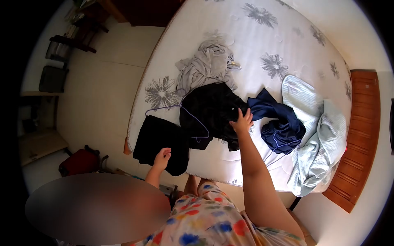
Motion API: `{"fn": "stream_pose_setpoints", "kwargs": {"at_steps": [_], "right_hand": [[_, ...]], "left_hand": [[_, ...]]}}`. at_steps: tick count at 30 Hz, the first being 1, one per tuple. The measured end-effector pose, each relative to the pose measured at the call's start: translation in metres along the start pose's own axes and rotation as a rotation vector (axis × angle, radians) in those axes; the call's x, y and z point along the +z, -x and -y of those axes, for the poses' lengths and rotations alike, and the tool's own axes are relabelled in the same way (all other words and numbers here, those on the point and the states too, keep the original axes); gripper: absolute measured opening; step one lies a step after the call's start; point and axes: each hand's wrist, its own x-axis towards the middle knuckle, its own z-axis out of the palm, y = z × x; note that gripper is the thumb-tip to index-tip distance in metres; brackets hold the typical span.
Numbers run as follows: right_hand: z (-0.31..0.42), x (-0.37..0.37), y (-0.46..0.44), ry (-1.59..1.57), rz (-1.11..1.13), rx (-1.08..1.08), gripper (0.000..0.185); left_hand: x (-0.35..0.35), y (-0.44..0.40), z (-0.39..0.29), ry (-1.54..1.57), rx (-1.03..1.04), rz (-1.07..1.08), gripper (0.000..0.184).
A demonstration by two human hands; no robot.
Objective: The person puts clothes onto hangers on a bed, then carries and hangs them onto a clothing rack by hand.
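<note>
Black clothing (207, 108) lies spread on the bed, with a purple hanger (191, 113) across its left part. My right hand (243, 121) rests on its right edge, fingers spread. Above the front edge of a folded black cloth (158, 141), my left hand (163, 156) has its fingers curled close together; whether they hold anything is too small to tell. Grey fabric (207, 65) is bunched behind the black clothing. Dark blue clothing (279, 119) lies right of my right hand, with another purple hanger (287, 143) on it.
The mattress (254, 49) has a grey flower print. A pale striped blanket (318, 143) is crumpled at the right, beside the wooden headboard (363, 135). A red bag (79, 162) stands on the floor at the left, and a dark bin (53, 78) is farther back.
</note>
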Motion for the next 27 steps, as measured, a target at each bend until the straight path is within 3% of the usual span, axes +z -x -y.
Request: {"fn": "stream_pose_setpoints", "kwargs": {"at_steps": [2,5,9,15,19,23,27], "right_hand": [[-0.022,0.001,-0.003,0.075,0.078,0.041,0.072],[-0.061,0.041,-0.019,-0.054,0.397,0.019,0.049],[-0.055,0.019,-0.003,-0.316,0.086,0.011,0.022],[-0.077,-0.097,0.005,-0.849,-0.381,-0.050,0.018],[-0.079,-0.207,0.049,-1.064,-0.451,-0.152,0.015],[-0.077,-0.287,0.115,-1.257,-0.364,-0.351,0.020],[-0.049,-0.350,0.200,-0.992,-0.385,-0.630,0.027]], "left_hand": [[0.002,0.000,-0.012,0.016,0.021,0.003,0.023],[0.003,0.001,-0.029,0.048,0.044,0.018,0.021],[0.005,0.004,-0.060,0.039,0.069,0.065,0.020],[0.012,0.013,-0.108,0.115,0.186,0.166,0.020],[0.017,0.023,-0.142,0.153,0.292,0.255,0.022],[0.022,0.048,-0.185,0.166,0.411,0.334,0.025],[0.022,0.095,-0.239,0.141,0.614,0.454,0.028]]}}
